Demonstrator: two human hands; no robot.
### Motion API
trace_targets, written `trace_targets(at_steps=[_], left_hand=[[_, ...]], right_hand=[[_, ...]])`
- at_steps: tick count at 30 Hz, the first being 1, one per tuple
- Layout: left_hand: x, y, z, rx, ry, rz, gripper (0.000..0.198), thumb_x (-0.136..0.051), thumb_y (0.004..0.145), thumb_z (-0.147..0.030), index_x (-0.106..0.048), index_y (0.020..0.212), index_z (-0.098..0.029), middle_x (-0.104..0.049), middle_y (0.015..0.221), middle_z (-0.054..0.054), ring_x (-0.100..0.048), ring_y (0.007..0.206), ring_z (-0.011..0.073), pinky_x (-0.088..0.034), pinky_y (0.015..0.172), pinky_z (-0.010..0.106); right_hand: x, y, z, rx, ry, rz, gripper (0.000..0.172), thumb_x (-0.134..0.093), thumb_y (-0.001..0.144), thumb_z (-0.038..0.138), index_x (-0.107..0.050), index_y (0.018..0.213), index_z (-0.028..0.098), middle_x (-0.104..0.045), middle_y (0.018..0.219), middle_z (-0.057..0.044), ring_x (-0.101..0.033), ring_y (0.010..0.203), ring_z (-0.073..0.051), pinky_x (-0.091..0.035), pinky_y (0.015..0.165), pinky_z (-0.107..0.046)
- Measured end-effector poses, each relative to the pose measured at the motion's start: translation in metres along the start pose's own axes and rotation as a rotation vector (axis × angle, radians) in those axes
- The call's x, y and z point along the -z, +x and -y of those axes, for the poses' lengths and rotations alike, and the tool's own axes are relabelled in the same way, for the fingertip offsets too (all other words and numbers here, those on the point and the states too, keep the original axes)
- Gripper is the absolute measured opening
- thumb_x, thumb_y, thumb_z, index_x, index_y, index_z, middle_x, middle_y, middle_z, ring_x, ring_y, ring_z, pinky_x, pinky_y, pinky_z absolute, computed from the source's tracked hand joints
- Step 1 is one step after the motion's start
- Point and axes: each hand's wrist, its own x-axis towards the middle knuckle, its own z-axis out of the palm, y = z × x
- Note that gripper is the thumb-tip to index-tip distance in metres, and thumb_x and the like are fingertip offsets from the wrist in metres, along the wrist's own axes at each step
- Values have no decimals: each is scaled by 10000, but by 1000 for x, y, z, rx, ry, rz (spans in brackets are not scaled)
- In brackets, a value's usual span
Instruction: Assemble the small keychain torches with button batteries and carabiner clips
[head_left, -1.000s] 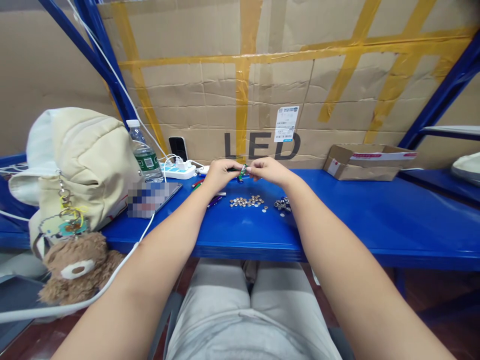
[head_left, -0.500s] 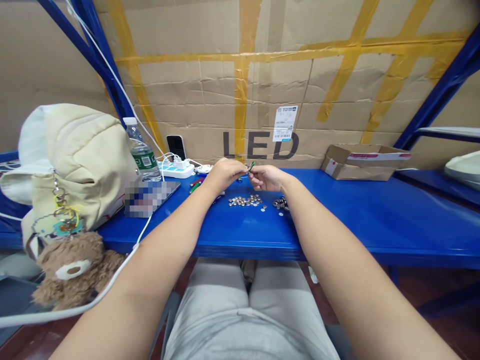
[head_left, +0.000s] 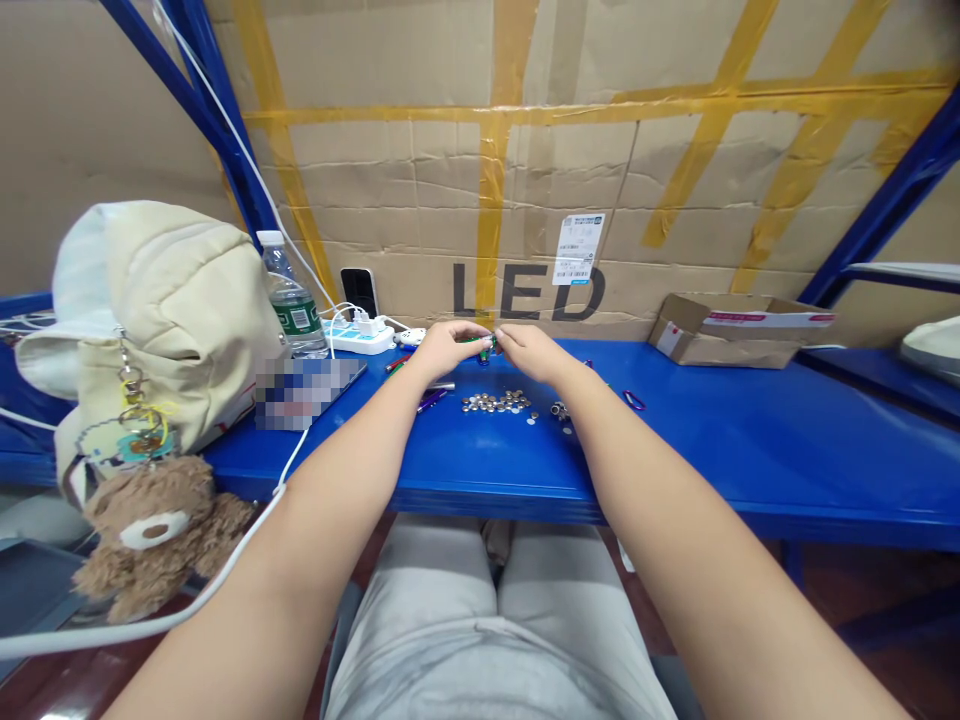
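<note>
Over the back of the blue table (head_left: 510, 465), my two hands meet fingertip to fingertip. My left hand (head_left: 448, 350) is closed in a pinch on a small shiny green tube (head_left: 485, 347), partly hidden by the fingers. My right hand (head_left: 531, 352) is closed at the tube's other end, its fingertips mostly covered by the back of the hand. Just below the hands lies a loose pile of small round silver button cells (head_left: 495, 402). Small dark metal parts (head_left: 559, 410) sit beside my right wrist, half hidden by the forearm.
Purple tubes (head_left: 432, 400) and other coloured pieces lie by my left forearm. A blue carabiner (head_left: 634, 400) is to the right. Around them stand a cardboard tray (head_left: 735, 335), a power strip (head_left: 360, 338), a water bottle (head_left: 296, 310) and a backpack (head_left: 172, 290). A white cable (head_left: 277, 495) crosses the left table edge.
Both hands have drawn closer together around the green tube, and my right hand has turned more palm-down. The view has shifted slightly, baring the carabiner by my right forearm.
</note>
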Motion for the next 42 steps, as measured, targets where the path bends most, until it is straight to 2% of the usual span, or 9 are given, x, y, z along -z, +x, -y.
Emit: trace_targets(at_steps=[6,17,25,29,33,35,37,39,42], left_hand=[[3,-1,2,62,-127,3,300,-717,670,-277,-684,929,-130,-703,969,86,-639,909,190,-487,865,359],[-3,4,5,-112,97,-81,237,-674,707,-298,-696,888,-146,-708,927,69,-643,886,187,-490,846,330],[-6,5,22,156,444,-27,273,-629,747,-257,-657,998,-153,-696,912,78,-638,699,175,-497,758,319],[-3,9,31,189,526,-61,371,-576,760,-193,-593,1126,-138,-656,1068,114,-619,918,213,-462,864,337],[10,11,26,108,708,-65,408,-565,734,-175,-590,1139,-127,-597,1188,142,-554,1080,244,-414,938,343],[25,9,19,130,789,19,321,-567,725,-194,-652,1032,-149,-648,1101,117,-587,1012,239,-438,883,321],[41,4,11,237,824,178,226,-605,687,-229,-701,887,-187,-703,940,68,-627,868,213,-462,777,278],[53,-2,2,328,819,341,222,-661,622,-262,-716,833,-219,-718,863,28,-634,769,179,-454,701,233],[60,-7,-10,384,795,468,246,-691,590,-345,-727,813,-248,-721,849,-1,-625,741,159,-433,658,205]], right_hand=[[1,2,9,49,-137,-9,337,-295,908,325,-469,656,183,-568,700,-46,-481,676,-150,-323,639,-254],[-6,7,4,-171,208,14,356,-301,900,342,-440,613,183,-461,548,9,-438,554,-122,-340,577,-243],[-5,6,-3,-368,134,83,309,-341,900,289,-520,677,172,-509,533,-16,-475,547,-135,-373,585,-239],[-2,3,-9,-455,160,150,238,-415,866,301,-535,706,173,-514,510,-16,-452,466,-128,-360,490,-243],[-4,1,-11,-479,167,215,166,-445,847,277,-532,753,171,-544,554,-19,-454,428,-118,-368,450,-249],[-4,0,-10,-470,147,234,154,-452,842,276,-529,763,170,-563,591,-28,-470,435,-118,-378,444,-250],[-3,0,-8,-462,120,249,154,-469,837,289,-530,763,167,-582,625,-41,-482,448,-117,-384,445,-248],[-1,-1,-5,-456,78,267,165,-496,826,311,-539,761,166,-601,652,-50,-491,464,-115,-389,454,-247],[5,-2,1,-395,-5,313,192,-546,792,356,-587,762,171,-634,697,-53,-530,528,-131,-402,498,-252]])
